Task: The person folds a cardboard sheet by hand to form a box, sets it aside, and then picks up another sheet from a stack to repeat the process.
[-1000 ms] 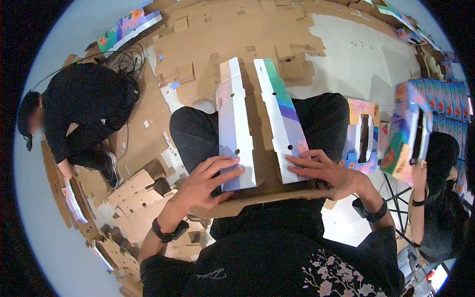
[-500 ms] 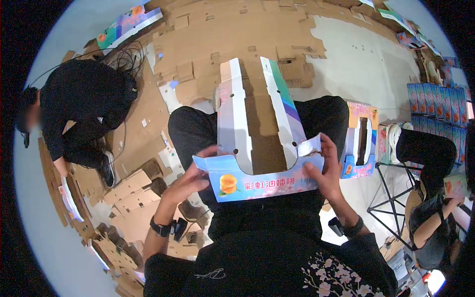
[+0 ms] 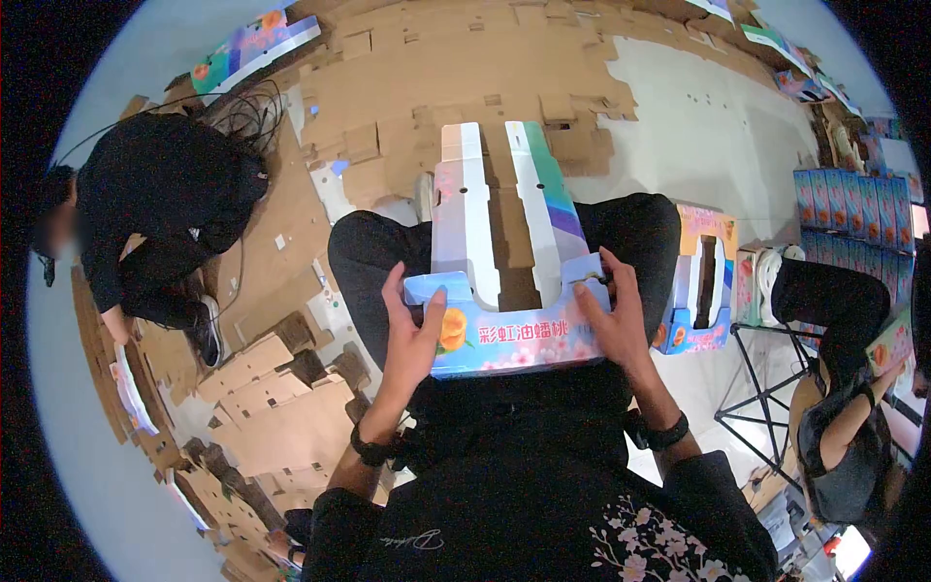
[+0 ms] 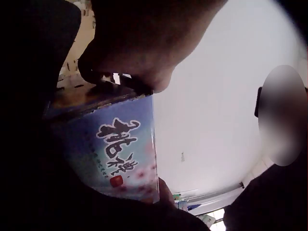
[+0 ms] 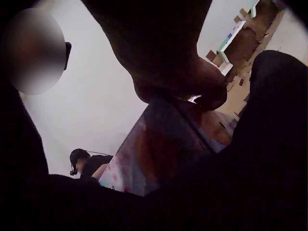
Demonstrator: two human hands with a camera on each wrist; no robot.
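A printed cardboard box [image 3: 524, 341] lies across the person's lap, its end panel with a peach picture and pink lettering facing the body. White-edged top flaps leave a long brown slot between them. The left hand [image 3: 412, 335] grips the panel's left corner, thumb on the printed face near a blue tab [image 3: 434, 287] and fingers at the outer side. At the opposite corner the right hand [image 3: 621, 320] holds the panel likewise, thumb beside the right tab [image 3: 583, 269]. In the left wrist view, fingers overlap the edge of the box's lettered side [image 4: 115, 149].
Another printed box [image 3: 700, 281] stands right of the knee. Stacked blue boxes [image 3: 853, 199] and a black folding frame [image 3: 766, 388] are farther right. A crouching person [image 3: 165, 204] is at left; a seated person [image 3: 844, 456] at right. Flattened cardboard [image 3: 456, 68] covers much of the floor.
The near end panel came up from its lowered brown side to show its printed face, then moved in against the box. Both hands shifted to its corners, and the side tabs folded inward.
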